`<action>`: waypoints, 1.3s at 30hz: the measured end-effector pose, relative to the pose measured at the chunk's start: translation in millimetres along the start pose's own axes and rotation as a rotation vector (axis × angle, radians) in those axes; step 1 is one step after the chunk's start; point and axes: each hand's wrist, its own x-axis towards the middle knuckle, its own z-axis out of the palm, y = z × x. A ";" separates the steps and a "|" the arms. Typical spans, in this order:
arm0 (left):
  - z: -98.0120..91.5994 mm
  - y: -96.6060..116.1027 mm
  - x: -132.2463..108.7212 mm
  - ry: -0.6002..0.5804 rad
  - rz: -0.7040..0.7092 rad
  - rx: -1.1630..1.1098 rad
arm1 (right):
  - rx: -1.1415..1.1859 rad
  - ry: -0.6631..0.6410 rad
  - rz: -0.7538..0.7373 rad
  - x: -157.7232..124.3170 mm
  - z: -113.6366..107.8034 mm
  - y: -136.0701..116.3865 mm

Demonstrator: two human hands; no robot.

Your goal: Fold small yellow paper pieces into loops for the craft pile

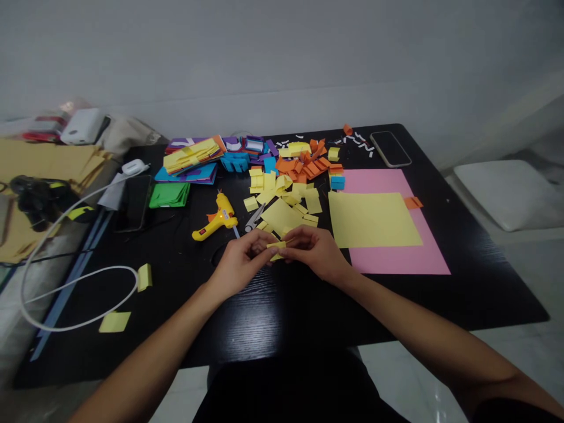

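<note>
**Pinching a small yellow strip with both hands**

The strip (277, 245) is a narrow oblong of thin yellow paper. The fingertips of the left hand (241, 261) and the right hand (318, 251) are both closed on it, one at each end, and they hold it just above the table (273, 329). Whether it is folded double I cannot tell.

Paper this thin would likely crease or tear if the hands pulled apart or twisted against each other. A loose pinch could let it drop among the cut pieces (282, 197) just beyond the grip. They are the same yellow, so it would be hard to pick out again.

The glue gun (215, 220) lies just beyond and to the left of the grip, with its nozzle turned toward the hands. An orange glow on its body suggests it is switched on, so a knuckle drifting that way could meet a hot tip. The scissors (254, 218) lie between the gun and the pieces, close enough to nudge. The white cable (79, 294) loops well to the left, and a sweeping forearm might snag it.

All the paper is matte and flat. A squarish yellow sheet (372, 218) lies on a larger pink sheet (396, 261) to the right of the grip. Orange pieces (308, 165), small and blocky, lie farther beyond. The gun is hard yellow plastic. The table is black, with a fine wood grain and a slight sheen.
</note>
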 end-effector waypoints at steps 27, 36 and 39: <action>0.0 -1.3 -1.4 0.021 0.042 0.074 | -0.153 0.012 -0.117 0.2 -1.8 0.7; 4.1 -0.7 -2.0 0.036 0.033 0.069 | -0.247 0.121 -0.207 -6.1 5.6 2.8; 3.9 -1.4 -1.9 0.053 0.026 0.039 | -0.162 0.094 -0.154 -4.2 5.0 1.7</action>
